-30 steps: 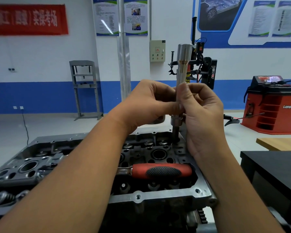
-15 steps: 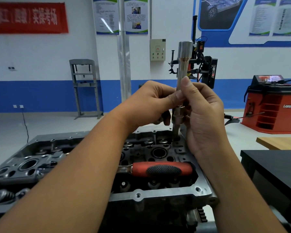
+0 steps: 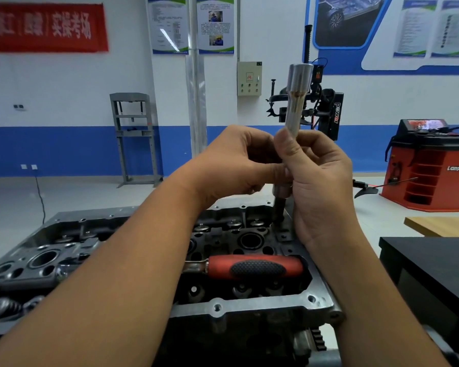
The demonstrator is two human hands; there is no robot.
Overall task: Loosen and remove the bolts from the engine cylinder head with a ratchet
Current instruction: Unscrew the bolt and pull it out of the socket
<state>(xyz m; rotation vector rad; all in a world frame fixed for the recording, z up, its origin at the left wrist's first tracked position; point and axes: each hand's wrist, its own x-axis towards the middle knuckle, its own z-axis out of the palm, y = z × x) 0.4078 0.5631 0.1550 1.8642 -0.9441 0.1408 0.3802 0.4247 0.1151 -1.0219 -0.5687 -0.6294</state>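
Observation:
A long silver socket extension [image 3: 296, 98] stands upright over the far right corner of the grey engine cylinder head [image 3: 249, 307]. My right hand [image 3: 321, 186] grips its middle, thumb up along the shaft. My left hand [image 3: 233, 165] pinches the same shaft from the left. Below the hands a dark bolt shank [image 3: 278, 210] runs down into a hole in the head. The ratchet [image 3: 255, 268], with its red and black handle, lies flat across the head in front of my hands, untouched.
A black bench [image 3: 429, 263] and a wooden tabletop [image 3: 440, 225] stand to the right. Valve springs [image 3: 3, 308] lie at the near left. A red wheel balancer [image 3: 429, 168], a tyre machine [image 3: 326, 112] and a grey press frame [image 3: 135, 136] stand by the far wall.
The socket extension and both hands have risen slightly, showing more of the dark bolt shank above the head. My left fingers have shifted on the shaft. The ratchet has not moved.

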